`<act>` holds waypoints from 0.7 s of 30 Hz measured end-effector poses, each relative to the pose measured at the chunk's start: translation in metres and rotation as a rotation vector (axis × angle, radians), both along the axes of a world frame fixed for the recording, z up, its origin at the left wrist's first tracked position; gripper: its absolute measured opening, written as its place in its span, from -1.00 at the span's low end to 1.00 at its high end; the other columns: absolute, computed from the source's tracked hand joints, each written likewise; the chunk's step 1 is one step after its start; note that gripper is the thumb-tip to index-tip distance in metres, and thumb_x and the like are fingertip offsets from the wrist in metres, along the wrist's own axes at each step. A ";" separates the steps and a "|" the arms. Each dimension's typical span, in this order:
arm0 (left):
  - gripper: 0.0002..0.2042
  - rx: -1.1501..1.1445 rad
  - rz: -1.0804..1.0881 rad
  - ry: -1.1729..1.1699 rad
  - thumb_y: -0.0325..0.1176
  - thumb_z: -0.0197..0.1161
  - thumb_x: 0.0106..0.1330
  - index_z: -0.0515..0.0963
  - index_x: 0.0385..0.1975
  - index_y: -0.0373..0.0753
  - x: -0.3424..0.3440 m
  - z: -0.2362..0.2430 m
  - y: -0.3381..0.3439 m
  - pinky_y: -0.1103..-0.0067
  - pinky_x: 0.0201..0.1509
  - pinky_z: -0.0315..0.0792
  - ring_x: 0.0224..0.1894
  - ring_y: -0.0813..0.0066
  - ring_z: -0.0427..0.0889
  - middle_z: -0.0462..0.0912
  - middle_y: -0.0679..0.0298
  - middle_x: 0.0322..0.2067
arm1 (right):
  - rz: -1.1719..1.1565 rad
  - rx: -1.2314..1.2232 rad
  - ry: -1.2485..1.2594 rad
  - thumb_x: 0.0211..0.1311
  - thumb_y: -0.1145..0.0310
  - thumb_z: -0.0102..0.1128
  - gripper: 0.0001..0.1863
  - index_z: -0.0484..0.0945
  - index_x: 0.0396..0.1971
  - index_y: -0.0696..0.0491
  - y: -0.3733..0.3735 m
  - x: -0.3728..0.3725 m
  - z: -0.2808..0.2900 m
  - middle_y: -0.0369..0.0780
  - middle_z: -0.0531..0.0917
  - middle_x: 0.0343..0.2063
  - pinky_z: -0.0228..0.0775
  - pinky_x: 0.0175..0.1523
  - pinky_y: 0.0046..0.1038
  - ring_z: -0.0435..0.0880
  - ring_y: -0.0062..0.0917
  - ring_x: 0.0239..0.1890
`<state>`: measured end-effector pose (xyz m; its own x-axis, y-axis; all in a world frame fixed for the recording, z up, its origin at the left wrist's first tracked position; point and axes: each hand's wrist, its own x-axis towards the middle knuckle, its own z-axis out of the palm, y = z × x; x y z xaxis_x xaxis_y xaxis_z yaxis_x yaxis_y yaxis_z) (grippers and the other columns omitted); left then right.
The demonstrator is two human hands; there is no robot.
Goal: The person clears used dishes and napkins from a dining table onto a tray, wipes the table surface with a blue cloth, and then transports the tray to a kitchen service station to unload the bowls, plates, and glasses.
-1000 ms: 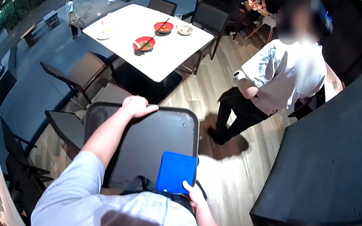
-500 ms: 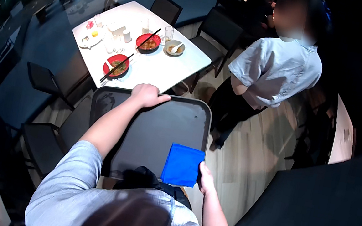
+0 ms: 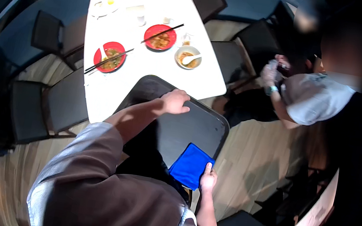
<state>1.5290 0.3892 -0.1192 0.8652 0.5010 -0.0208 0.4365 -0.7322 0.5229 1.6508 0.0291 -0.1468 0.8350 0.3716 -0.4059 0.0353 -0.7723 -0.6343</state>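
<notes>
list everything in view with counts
serving tray: 1, dark grey, held in front
folded cloth: 1, blue, on tray
dining table: 1, white, ahead
bowls: 2, red, on table
small bowl: 1, greyish, table's right side
spoons: 2, white, in bowls
chopsticks: count unclear, black, across red bowls
plate: 1, white, table's far left
other tableware: count unclear, pale, on table
chairs: at least 4, dark, around table
other people: at least 1, pale shirt, right
left hand: 1, bare, tray's far rim
right hand: 1, bare, on cloth

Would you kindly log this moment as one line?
left hand: on far rim of tray | right hand: holding blue cloth at tray's right edge | table: two red bowls, chopsticks across each
</notes>
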 end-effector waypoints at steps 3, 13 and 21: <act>-0.59 -0.017 0.109 -0.283 -0.19 0.35 0.14 0.55 -0.08 -0.30 -0.048 0.008 -0.017 0.30 0.20 0.38 0.09 0.04 0.49 0.53 0.01 -0.01 | 0.044 -0.004 0.127 0.36 -0.20 -0.02 -0.33 0.59 -0.35 0.25 0.027 0.028 -0.018 -0.10 0.64 -0.44 0.42 -0.13 -0.34 0.54 -0.45 -0.37; -0.70 -0.207 0.896 -0.015 -0.20 0.28 0.16 0.60 -0.18 -0.22 -0.212 0.045 -0.108 0.37 -0.10 0.52 -0.21 0.17 0.65 0.62 0.04 -0.25 | 0.262 0.269 0.311 0.40 -0.15 -0.04 -0.34 0.58 -0.18 0.29 0.085 0.143 -0.109 -0.12 0.69 -0.28 0.45 -0.03 -0.40 0.62 -0.47 -0.25; -0.68 -0.012 1.086 0.148 -0.23 0.23 0.16 0.63 -0.08 -0.12 -0.283 0.028 0.024 0.33 0.05 0.49 -0.09 0.08 0.61 0.62 0.08 -0.17 | 0.138 0.206 0.316 0.40 -0.10 0.00 -0.40 0.58 -0.17 0.26 0.119 0.122 -0.092 -0.15 0.66 -0.24 0.42 0.01 -0.45 0.58 -0.51 -0.20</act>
